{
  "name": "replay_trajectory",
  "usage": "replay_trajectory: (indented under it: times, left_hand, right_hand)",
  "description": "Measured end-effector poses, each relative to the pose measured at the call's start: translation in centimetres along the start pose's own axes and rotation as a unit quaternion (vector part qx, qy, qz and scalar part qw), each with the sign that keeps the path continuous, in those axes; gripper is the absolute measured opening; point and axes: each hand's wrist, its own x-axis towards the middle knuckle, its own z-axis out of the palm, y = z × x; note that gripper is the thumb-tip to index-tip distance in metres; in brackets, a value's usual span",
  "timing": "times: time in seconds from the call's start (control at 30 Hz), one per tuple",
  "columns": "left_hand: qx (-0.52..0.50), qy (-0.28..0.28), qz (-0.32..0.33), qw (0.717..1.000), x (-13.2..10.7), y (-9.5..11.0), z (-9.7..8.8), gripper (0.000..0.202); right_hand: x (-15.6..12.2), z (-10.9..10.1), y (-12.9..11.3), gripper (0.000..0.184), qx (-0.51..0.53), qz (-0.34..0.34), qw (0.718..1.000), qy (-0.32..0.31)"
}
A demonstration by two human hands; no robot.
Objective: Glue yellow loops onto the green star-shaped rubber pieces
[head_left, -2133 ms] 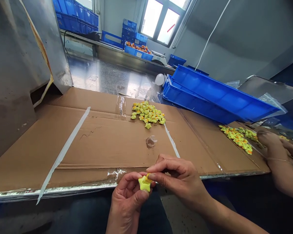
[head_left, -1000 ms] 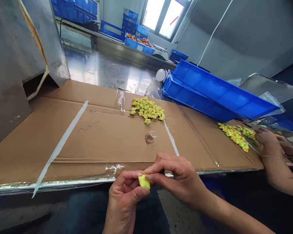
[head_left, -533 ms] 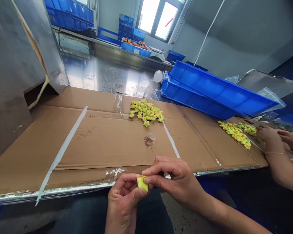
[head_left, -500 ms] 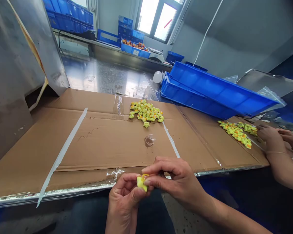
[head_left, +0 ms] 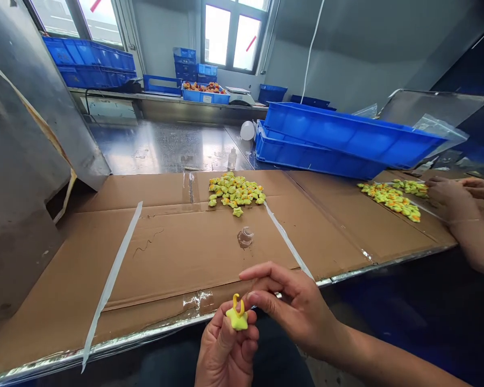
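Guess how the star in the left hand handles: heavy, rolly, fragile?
The yellow star is probably light: small, held in the left hand. Its pointed outline should resist rolling. The thin curved strip standing up from it may snag or bend first.

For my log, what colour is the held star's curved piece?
The curved piece is golden yellow (head view).
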Motion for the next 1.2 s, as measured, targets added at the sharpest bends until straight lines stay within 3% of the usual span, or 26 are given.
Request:
replay_trajectory:
  times: [0.13, 0.27, 0.37, 0.47, 0.57, 0.63, 0.73, 1.0, 1.1, 1.2]
  left_hand:
    - [0.001, -0.058, -0.011, 0.998, -0.2, -0.1, -0.8, 0.017]
    - [0.023, -0.036, -0.010, 0.999, -0.5, -0.1, 0.0, 0.018]
    - [0.050, -0.001, 0.045, 0.998, -0.6, 0.0, 1.0, 0.026]
    - [0.093, 0.030, 0.144, 0.985, -0.5, 0.0, 1.6, 0.032]
    - [0.134, 0.079, 0.239, 0.958, -0.3, 0.1, 1.7, 0.031]
    - [0.158, 0.095, 0.304, 0.935, -0.2, 0.0, 1.7, 0.030]
    - [0.192, 0.095, 0.376, 0.902, -0.3, -0.3, 1.8, 0.028]
    - [0.296, 0.072, 0.493, 0.815, -0.7, -0.6, 1.3, 0.026]
    - [0.349, 0.064, 0.521, 0.776, -1.1, -0.6, 0.7, 0.034]
    - [0.382, 0.081, 0.527, 0.755, -1.3, -0.9, 0.6, 0.040]
  right_hand:
    - [-0.7, -0.2, -0.4, 0.017, -0.076, -0.102, 0.992, -0.012]
    - [-0.7, -0.3, -0.6, 0.022, -0.108, -0.172, 0.979, 0.003]
    - [-0.6, -0.4, 0.0, 0.028, -0.053, -0.180, 0.982, -0.004]
    - [-0.9, -0.3, 0.9, 0.025, 0.027, -0.138, 0.990, 0.005]
    - [-1.7, -0.1, 1.0, 0.026, -0.005, -0.121, 0.990, 0.070]
    - [-2.2, 0.2, 0.6, 0.031, -0.071, -0.165, 0.979, 0.098]
    - [-2.6, 0.6, 0.1, 0.038, -0.141, -0.230, 0.959, 0.090]
    - [-3.6, 1.4, 0.5, 0.041, -0.235, -0.207, 0.947, 0.071]
    - [-4.1, 1.6, 0.6, 0.040, -0.231, -0.176, 0.954, 0.080]
    - [-4.2, 1.6, 0.8, 0.039, -0.206, -0.174, 0.961, 0.058]
